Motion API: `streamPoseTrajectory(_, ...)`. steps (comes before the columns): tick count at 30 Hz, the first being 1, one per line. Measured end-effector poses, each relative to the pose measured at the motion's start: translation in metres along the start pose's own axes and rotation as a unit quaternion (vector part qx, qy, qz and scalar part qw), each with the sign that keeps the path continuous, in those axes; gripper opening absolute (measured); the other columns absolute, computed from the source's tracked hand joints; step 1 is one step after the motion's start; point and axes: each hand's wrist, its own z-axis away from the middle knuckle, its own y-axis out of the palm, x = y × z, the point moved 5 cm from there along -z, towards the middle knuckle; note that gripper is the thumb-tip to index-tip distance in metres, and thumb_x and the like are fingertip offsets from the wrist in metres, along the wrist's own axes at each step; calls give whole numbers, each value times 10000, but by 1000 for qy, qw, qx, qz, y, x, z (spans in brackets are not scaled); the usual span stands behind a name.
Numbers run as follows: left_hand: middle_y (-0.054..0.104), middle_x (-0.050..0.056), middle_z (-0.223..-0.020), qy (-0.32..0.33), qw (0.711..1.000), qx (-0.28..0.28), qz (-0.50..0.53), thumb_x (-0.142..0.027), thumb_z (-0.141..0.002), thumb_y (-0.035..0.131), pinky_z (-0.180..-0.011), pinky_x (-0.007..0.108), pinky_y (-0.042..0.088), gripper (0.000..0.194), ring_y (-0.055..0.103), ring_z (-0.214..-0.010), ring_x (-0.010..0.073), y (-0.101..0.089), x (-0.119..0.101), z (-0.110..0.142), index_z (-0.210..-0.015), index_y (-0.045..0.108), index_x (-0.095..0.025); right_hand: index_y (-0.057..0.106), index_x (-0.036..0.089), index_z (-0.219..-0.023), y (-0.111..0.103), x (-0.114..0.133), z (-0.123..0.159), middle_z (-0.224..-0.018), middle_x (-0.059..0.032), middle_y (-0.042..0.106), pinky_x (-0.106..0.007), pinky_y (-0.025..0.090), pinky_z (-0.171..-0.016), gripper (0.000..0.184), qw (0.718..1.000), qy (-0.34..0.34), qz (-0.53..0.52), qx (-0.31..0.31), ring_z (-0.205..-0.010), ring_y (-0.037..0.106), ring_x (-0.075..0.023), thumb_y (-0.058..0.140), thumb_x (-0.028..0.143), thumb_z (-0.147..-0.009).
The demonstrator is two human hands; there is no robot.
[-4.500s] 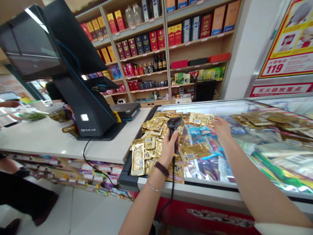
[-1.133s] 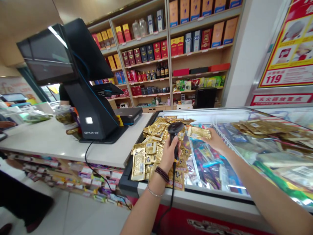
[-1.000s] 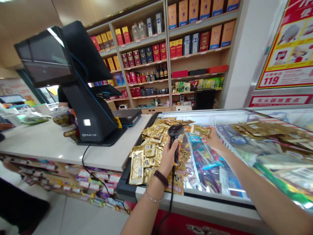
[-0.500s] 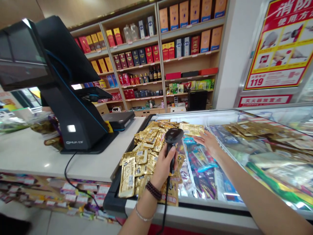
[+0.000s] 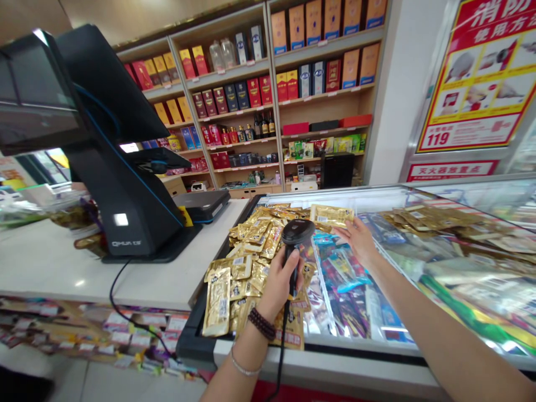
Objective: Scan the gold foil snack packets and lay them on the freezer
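Gold packet [image 5: 331, 215] pinched at right end between fingers of right hand [image 5: 359, 237], body extending leftward beyond fingertips, above freezer top. Left hand [image 5: 283, 277]: fingers wrapped round scanner [image 5: 297, 231] handle, just beside packet pile [image 5: 255, 240].

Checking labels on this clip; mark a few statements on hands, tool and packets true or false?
1. The left hand grips a black handheld scanner. True.
2. The right hand holds a blue wrapper. False: the right hand holds a flat gold foil packet.
3. A dark beaded bracelet is on the left wrist. True.
4. The white countertop is right of the display chest. False: the white countertop is left of the pale-rimmed display chest.
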Motion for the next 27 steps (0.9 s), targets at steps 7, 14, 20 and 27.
streamPoseTrajectory(7,589,-60,-741,5,1000,1,11,-879,-823,850,-445,231,307,710,474,-442,61,-1,2,0,-931,589,-228,678,307,-989,2,4,4,-1064,-1,832,-497,715,-1085,276,1000,-12,16,-5,-997,872,-246,911,415,-888)
streamPoseTrajectory(14,589,-57,-734,-7,1000,-7,19,-895,-792,858,-435,226,301,732,471,-440,61,-1,2,-3,-926,596,-224,694,300,-977,-7,-1,-1,-1029,-28,817,-512,734,-1047,264,999,-3,40,-23,-1027,861,-274,907,390,-850)
streamPoseTrajectory(20,603,-53,-714,-12,999,-41,24,-871,-746,900,-434,221,316,728,465,-435,61,-1,-1,-2,-889,625,-213,690,285,-866,-54,19,-24,-834,-34,783,-485,759,-909,188,980,-8,83,-181,-947,849,-295,844,372,-804)
streamPoseTrajectory(27,654,-27,-729,-22,998,-63,8,-819,-773,917,-439,219,346,678,460,-439,66,-5,2,0,-849,651,-200,630,304,-857,-125,91,-60,-627,40,597,-456,751,-783,310,937,-103,114,-315,-789,798,-285,862,490,-771)
